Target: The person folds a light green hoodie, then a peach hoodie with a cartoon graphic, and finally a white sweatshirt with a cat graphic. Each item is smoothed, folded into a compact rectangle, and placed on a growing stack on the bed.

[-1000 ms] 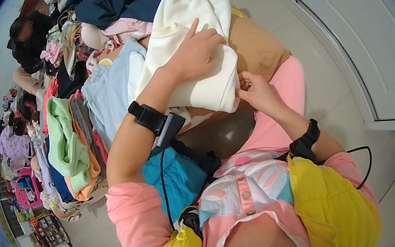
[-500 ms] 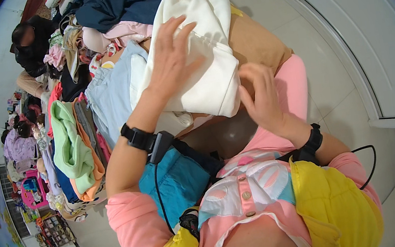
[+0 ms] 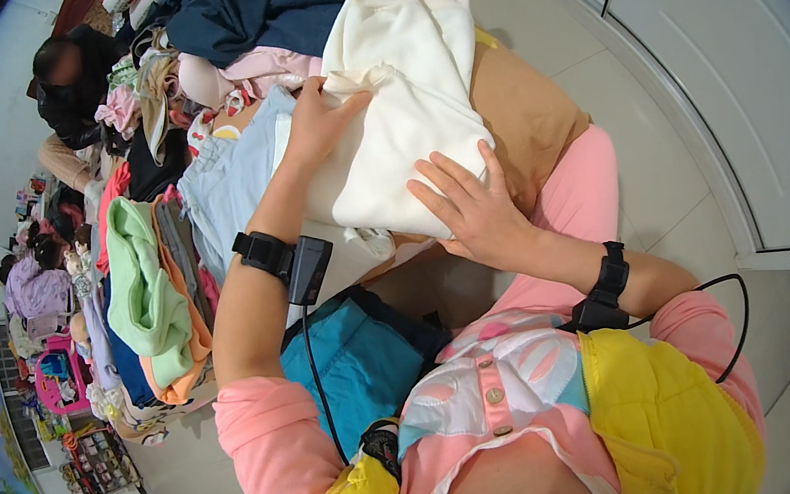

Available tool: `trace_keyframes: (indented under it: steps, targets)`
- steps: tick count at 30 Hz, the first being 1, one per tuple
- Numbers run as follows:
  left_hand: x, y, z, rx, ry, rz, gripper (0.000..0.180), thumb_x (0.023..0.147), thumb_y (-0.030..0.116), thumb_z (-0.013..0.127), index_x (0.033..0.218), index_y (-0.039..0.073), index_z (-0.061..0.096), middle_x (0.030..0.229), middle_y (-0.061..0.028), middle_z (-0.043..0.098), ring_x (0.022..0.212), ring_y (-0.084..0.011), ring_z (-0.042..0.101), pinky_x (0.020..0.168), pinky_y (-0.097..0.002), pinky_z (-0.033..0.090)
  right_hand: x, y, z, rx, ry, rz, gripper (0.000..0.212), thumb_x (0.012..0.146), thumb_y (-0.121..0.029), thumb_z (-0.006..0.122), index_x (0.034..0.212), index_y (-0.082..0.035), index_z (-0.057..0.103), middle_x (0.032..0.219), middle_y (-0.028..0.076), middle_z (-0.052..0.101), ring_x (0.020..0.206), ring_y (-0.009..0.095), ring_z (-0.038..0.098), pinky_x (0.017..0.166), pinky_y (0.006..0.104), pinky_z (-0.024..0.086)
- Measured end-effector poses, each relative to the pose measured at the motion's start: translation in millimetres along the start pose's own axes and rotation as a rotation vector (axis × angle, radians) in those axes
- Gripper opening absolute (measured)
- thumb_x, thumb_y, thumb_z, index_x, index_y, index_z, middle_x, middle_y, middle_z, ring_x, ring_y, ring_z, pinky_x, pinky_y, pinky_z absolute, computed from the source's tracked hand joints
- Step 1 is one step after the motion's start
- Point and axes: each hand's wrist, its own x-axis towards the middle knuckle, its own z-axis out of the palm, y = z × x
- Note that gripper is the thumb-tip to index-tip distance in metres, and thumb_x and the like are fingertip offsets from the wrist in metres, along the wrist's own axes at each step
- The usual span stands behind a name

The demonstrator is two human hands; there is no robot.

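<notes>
A thick white garment (image 3: 409, 134), partly folded, lies in front of me across the pile; its exact kind is hard to tell. At its left edge my left hand (image 3: 322, 124) grips the cloth between thumb and fingers, and a fold stands up beside the thumb. My right hand (image 3: 479, 210) rests flat with fingers spread on the near right corner of the garment. Under its left side lies light blue clothing (image 3: 233, 169). Brown cloth (image 3: 528, 112) shows to the right, next to my pink-clad knee (image 3: 585, 165).
Folded green clothing (image 3: 140, 283) and orange clothing (image 3: 189, 326) stack at the left. Dark blue clothes (image 3: 256, 14) lie at the far side. A teal cloth item (image 3: 355, 354) is near my lap. A person (image 3: 74, 85) sits at the far left. A white door (image 3: 726, 89) stands right.
My left hand has come down onto the garment's left edge and taken hold of it. My right hand has moved left from beside the garment and now lies flat on it.
</notes>
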Motion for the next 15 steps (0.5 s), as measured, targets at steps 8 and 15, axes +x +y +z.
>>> trace_keyframes:
  steps: [8, 15]
  targets:
    - [4, -7, 0, 0.336, 0.255, 0.086, 0.057, 0.074, 0.026, 0.082, 0.116, -0.005, 0.057, 0.107, -0.0209, 0.066, 0.096, -0.0279, 0.064, 0.084, -0.0346, 0.049, -1, -7, 5, -0.18, 0.068, -0.054, 0.063, 0.082, -0.021, 0.065, 0.14, -0.007, 0.044, 0.143, 0.015, 0.043, 0.138, 0.029, 0.036, 0.114, 0.0548, 0.024]
    - [-57, 16, -37, 0.357, -0.274, 0.612, 0.063, 0.067, 0.018, 0.084, 0.122, 0.009, 0.056, 0.126, -0.0135, 0.059, 0.123, -0.0333, 0.052, 0.105, -0.04, 0.04, 4, 12, -1, -0.01, 0.085, -0.084, 0.052, 0.083, -0.007, 0.056, 0.134, 0.001, 0.048, 0.135, 0.021, 0.05, 0.13, 0.034, 0.047, 0.11, 0.0511, 0.035]
